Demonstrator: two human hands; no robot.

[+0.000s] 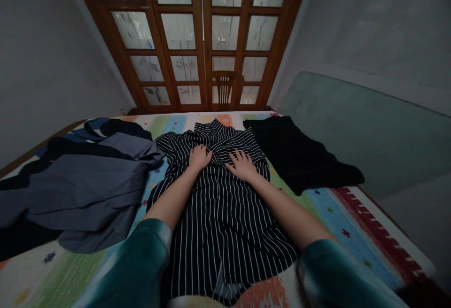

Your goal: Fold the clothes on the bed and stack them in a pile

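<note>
A black shirt with white stripes (218,204) lies spread on the bed in front of me, its collar at the far end and its hem towards me. Flat on the upper left of the shirt rests my left hand (199,157), fingers stretched out. My right hand (243,165) presses on the upper right part, its fingers spread. Neither hand grips the cloth. Around the hands the fabric is wrinkled, and one sleeve appears folded across the chest.
Grey and dark clothes (88,186) are heaped on the left. A folded black garment (299,153) lies on the right. Beneath is a colourful bedsheet (352,223). Beyond the bed stand a wooden chair (224,87) and glass-paned wooden doors (204,59); a pale green headboard (369,125) flanks the right.
</note>
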